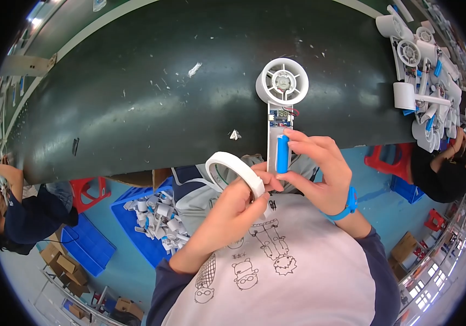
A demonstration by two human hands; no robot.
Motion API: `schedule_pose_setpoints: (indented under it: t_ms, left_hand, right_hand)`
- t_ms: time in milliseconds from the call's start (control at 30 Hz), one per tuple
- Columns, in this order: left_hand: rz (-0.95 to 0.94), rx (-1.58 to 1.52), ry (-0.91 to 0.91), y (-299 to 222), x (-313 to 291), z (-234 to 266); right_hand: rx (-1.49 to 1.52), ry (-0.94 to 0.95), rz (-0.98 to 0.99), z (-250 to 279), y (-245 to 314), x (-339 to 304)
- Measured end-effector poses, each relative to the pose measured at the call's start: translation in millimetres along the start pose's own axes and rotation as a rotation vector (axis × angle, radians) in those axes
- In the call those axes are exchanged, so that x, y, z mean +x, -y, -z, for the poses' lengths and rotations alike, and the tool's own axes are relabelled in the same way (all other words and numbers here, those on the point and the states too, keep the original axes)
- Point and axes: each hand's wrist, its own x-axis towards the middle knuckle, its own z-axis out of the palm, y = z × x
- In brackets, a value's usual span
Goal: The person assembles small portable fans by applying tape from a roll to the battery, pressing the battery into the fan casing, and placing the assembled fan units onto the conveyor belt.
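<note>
A white handheld fan [262,87] lies at the table's near edge, its round head pointing away from me and its open handle towards me. A small circuit board [274,118] with a display and thin red wires sits in the upper handle. My right hand [325,176] pinches a blue cylindrical battery [282,155] lengthwise between thumb and fingers, over the handle's lower part. Whether it rests fully in the handle I cannot tell. My left hand [230,209] is closed around a roll of white tape [238,166], its fingertips at the handle's lower end.
White fans and parts [434,87] are heaped at the table's right. A blue crate [135,233] of white parts stands below, on my left. Scraps [235,135] and a black strip [75,145] lie on the dark table [157,119]. People sit at both sides near red stools [89,193].
</note>
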Motion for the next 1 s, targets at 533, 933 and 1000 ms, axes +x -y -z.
schedule_pose_setpoints:
  t_ms: [533,933,1000]
  left_hand:
    - [0.064,-0.041,0.004,4,3,-1]
    - [-0.06,-0.103,0.178,-27,-12,13]
    - [-0.091,-0.17,0.223,-31,-11,14]
  right_hand:
    - [0.155,-0.276,-0.259,-17,7,12]
    - [0.369,-0.226,-0.254,-10,-90,185]
    - [0.342,-0.392,-0.274,-8,-108,268]
